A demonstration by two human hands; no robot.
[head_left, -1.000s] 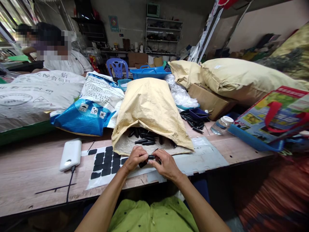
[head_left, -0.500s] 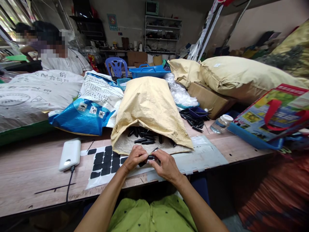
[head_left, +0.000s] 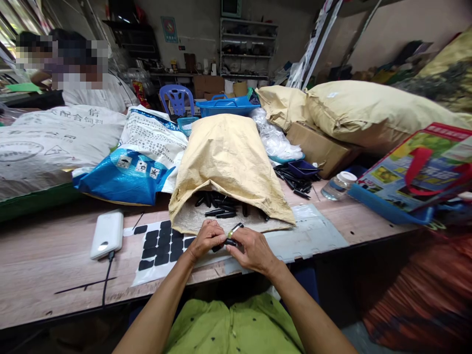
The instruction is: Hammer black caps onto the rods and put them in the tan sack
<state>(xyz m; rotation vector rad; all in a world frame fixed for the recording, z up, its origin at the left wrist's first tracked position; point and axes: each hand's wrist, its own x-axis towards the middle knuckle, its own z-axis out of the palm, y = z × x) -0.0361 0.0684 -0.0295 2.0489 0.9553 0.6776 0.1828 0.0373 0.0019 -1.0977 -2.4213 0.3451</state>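
Note:
In front of the open bag my two hands meet over the table edge. Closed in a pinch, my left hand (head_left: pixel 207 240) grips a small black tube-like piece (head_left: pixel 230 242), whose lower end shows beneath the fingers. My right hand (head_left: pixel 251 248) holds the same piece from the other side, fingers bent. From between its fingers sticks a short part (head_left: pixel 235 229) with a black tip and a shiny yellowish band; whether it joins the tube-like piece I cannot tell. Similar slim black pieces (head_left: pixel 225 215) lie inside the mouth of the tan woven bag (head_left: pixel 224 152).
Left of my hands lie a sheet of black stickers (head_left: pixel 162 248) and a white power bank (head_left: pixel 106 235) with a cable. A blue-white sack (head_left: pixel 143 157) stands behind. To the right are more black pieces (head_left: pixel 291 182), a clear jar (head_left: pixel 338 187) and a blue tray (head_left: pixel 391 209).
My right fingers have shifted slightly, and the part with the yellowish band now stands out more above them. My left hand keeps its hold. The view has tilted a little.

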